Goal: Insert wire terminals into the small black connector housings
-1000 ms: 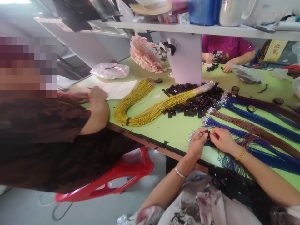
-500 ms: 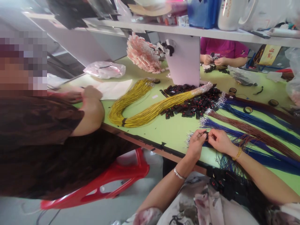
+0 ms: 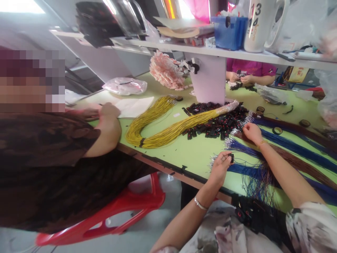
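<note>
While our left hand [image 3: 220,166] is pinching a small black piece [image 3: 231,159] near the front edge of the tabletop [image 3: 192,151], our right hand [image 3: 252,133] is curling beside silvery wire tips [image 3: 249,117], its grip unclear; we are judging the piece light and stiff, best held by its sides.

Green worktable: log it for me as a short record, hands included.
left hand: pinching a small black rectangular piece
right hand: beside silver wire tips; grip unclear
yellow wire bundle: bent in a U, one end over the pile of black pieces
white shelf: blue plastic box, white mug
</note>
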Motion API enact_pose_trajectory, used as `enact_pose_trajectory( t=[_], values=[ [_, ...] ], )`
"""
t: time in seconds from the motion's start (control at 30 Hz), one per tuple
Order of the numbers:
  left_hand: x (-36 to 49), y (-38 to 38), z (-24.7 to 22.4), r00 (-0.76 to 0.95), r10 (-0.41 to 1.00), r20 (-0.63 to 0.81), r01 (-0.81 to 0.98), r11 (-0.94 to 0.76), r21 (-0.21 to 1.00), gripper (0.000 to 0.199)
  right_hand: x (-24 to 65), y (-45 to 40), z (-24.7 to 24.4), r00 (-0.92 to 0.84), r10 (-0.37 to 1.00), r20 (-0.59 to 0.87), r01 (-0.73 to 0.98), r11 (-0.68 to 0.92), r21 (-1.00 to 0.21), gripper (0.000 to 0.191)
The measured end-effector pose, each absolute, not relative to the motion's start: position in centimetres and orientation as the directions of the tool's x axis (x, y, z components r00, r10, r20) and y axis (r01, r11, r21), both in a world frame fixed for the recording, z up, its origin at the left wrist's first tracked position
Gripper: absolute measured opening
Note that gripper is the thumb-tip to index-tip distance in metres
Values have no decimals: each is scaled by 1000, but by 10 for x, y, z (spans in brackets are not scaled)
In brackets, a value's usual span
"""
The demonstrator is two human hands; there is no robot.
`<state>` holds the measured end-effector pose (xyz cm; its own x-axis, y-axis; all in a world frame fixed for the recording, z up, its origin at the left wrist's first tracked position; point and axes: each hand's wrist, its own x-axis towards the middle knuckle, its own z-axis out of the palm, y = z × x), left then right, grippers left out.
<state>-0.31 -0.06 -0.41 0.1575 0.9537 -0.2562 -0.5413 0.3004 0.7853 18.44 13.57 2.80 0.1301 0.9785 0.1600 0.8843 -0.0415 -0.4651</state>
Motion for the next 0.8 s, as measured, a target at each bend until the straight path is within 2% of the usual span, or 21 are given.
enact_pose_trajectory(
  t=[0.13, 0.27, 0.5, 0.8],
  values=[
    [-3, -1, -2, 172, 954, -247, -544, 301, 783, 33, 175, 104, 42, -14, 958, 287, 662, 224, -716, 17],
    [0, 0, 2, 168, 953, -251, -585, 302, 753, 30, 164, 61, 55, -137, 965, 223, 506, 262, -822, 17],
    [7, 3, 0, 205, 940, -271, -653, 338, 678, 24, 156, 17, 38, -164, 982, 91, 535, 166, -829, 13],
    [6, 4, -2, 221, 938, -266, -659, 345, 669, 23, 155, 11, 28, -224, 965, 133, 615, 246, -749, 17]
  ],
)
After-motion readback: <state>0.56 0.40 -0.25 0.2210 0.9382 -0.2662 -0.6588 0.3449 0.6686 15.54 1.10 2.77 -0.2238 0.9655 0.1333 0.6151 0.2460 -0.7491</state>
